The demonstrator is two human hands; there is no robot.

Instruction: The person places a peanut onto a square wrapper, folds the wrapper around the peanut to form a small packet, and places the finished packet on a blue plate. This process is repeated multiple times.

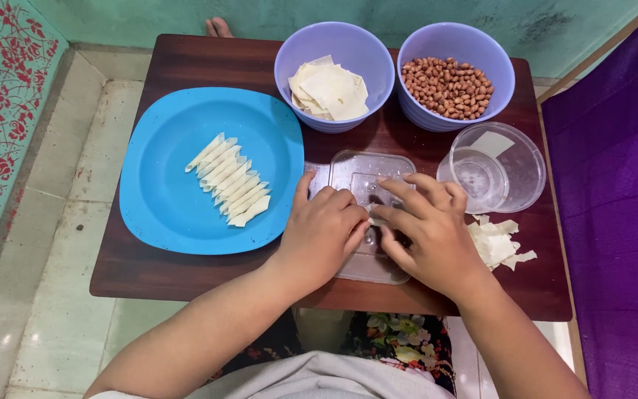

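Note:
My left hand [323,229] and my right hand [426,229] meet over a clear plastic lid [356,174] on a dark wooden table [208,63]. Their fingertips pinch a small pale piece of wrapper [373,221], mostly hidden between them. To the left lies a blue plate [164,199] with a row of several rolled wrappers [230,179]. A lilac bowl [334,44] at the back holds flat wrapper squares [330,90]. Beside it another lilac bowl [455,41] holds peanuts [448,87].
A clear round container [492,168] with a little water stands right of the lid. Torn wrapper scraps [496,240] lie by my right wrist. A purple cloth [622,199] is at the right, tiled floor [53,258] at the left, someone's toes [218,27] beyond the table.

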